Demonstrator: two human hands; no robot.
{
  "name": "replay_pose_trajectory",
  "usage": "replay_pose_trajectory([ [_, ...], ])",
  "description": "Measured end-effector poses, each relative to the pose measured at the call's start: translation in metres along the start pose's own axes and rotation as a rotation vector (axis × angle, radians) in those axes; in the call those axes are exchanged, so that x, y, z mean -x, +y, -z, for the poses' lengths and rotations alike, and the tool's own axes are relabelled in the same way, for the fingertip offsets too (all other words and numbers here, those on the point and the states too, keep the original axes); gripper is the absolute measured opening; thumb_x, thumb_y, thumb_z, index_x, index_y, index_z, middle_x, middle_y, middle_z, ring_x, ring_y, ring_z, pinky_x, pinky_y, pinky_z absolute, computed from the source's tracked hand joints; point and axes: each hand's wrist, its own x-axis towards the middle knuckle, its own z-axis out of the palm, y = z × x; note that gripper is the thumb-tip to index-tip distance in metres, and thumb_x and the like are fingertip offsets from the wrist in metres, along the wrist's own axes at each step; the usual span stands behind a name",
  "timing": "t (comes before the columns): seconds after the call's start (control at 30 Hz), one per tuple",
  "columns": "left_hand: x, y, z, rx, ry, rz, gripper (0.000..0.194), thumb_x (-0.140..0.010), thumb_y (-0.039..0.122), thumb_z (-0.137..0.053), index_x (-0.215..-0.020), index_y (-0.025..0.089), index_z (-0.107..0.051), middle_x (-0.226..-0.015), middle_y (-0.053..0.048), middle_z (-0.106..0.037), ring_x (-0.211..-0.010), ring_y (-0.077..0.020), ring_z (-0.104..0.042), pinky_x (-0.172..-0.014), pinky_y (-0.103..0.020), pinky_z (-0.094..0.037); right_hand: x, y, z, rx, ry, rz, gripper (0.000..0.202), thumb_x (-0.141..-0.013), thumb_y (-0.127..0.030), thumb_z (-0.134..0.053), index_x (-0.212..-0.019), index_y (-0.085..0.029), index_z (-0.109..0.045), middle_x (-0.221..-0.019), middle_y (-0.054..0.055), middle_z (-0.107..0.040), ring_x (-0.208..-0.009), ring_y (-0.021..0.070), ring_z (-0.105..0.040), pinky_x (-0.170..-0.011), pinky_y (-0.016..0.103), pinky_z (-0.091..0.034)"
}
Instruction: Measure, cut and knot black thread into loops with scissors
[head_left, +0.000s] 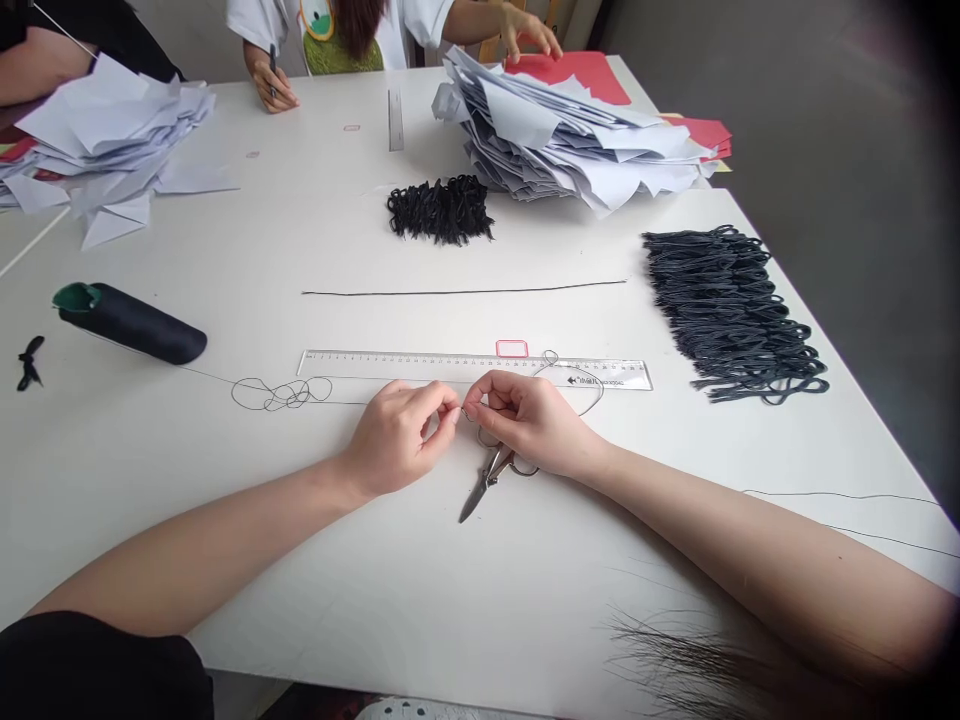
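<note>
Thread (292,399): state its position.

Loose loops lie left of centre; from them, it runs right to the middle of the frame.

List the surroundings, largest first.

White table (315,600), across the frame. Paper stack (577,135), upper right; any writing on its sheets cannot be made out. Looped dark cord bundle (731,315), right. Transparent ruler (420,363), centre: graduations and small numerals follow its upper edge. Its right end bears a fish-shaped mark and dark lettering, too indistinct to read as a brand. Black spool (135,325) with green inside its open end, left; a strand extends from it toward the loops.

Condition of the hands?

Left hand (405,432), centre: thumb and forefinger pinched together on the thread. Right hand (534,422), just beside it: fingertips likewise closed on the thread.

Smaller items?

Scissors (480,490), beneath the frame's centre, blades toward the lower left, handles partly hidden by the right hand. Red-outlined rectangle (512,348), at the ruler's upper edge.
</note>
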Motion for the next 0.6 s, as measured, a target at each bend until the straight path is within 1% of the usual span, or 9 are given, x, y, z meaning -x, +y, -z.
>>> replay_pose_trajectory([
  [0.2,0.0000,0.0001,0.0005,-0.005,-0.004,0.008,0.011,-0.086,0.011,-0.050,-0.080,0.020,-0.051,-0.058,0.007,-0.053,-0.051,-0.0096,-0.046,-0.063,-0.026,-0.039,0.0005,0.0018,0.0013,-0.010,0.005,0.037,0.015,-0.086,-0.031,-0.056,-0.083,-0.017,-0.055,-0.052,-0.008,-0.039,-0.047,0.0068,-0.034,-0.045,0.021,-0.029],
  [0.3,-0.0002,-0.0001,0.0006,-0.006,-0.004,0.014,0.011,-0.085,0.010,-0.051,-0.080,0.020,-0.052,-0.057,0.007,-0.052,-0.051,-0.0097,-0.046,-0.063,-0.026,-0.039,0.0010,0.0029,0.0020,-0.015,-0.044,0.070,0.014,-0.085,-0.030,-0.057,-0.082,-0.017,-0.056,-0.052,-0.008,-0.036,-0.048,0.0068,-0.033,-0.045,0.022,-0.029],
  [0.37,-0.0003,0.0001,0.0007,-0.001,0.001,0.014,0.011,-0.085,0.010,-0.051,-0.080,0.020,-0.052,-0.057,0.007,-0.052,-0.051,-0.0095,-0.046,-0.063,-0.026,-0.040,0.0011,0.0027,0.0019,0.007,-0.054,0.051,0.014,-0.086,-0.030,-0.056,-0.082,-0.016,-0.058,-0.053,-0.007,-0.037,-0.047,0.0067,-0.033,-0.045,0.022,-0.029],
  [0.47,-0.0004,0.0005,0.0007,0.011,0.012,0.012,0.011,-0.086,0.011,-0.051,-0.079,0.020,-0.051,-0.057,0.007,-0.052,-0.051,-0.0092,-0.046,-0.063,-0.025,-0.040,0.0008,0.0011,0.0012,0.023,-0.001,-0.003,0.018,-0.088,-0.033,-0.054,-0.086,-0.016,-0.060,-0.053,-0.006,-0.041,-0.046,0.0065,-0.035,-0.044,0.021,-0.029],
  [0.6,-0.0004,0.0008,0.0009,0.017,0.011,0.008,0.011,-0.086,0.011,-0.051,-0.079,0.019,-0.051,-0.057,0.007,-0.051,-0.051,-0.0088,-0.045,-0.063,-0.025,-0.040,0.0006,-0.0003,0.0004,0.000,0.024,-0.009,0.019,-0.088,-0.034,-0.054,-0.085,-0.016,-0.059,-0.052,-0.006,-0.042,-0.046,0.0061,-0.036,-0.044,0.021,-0.028],
])
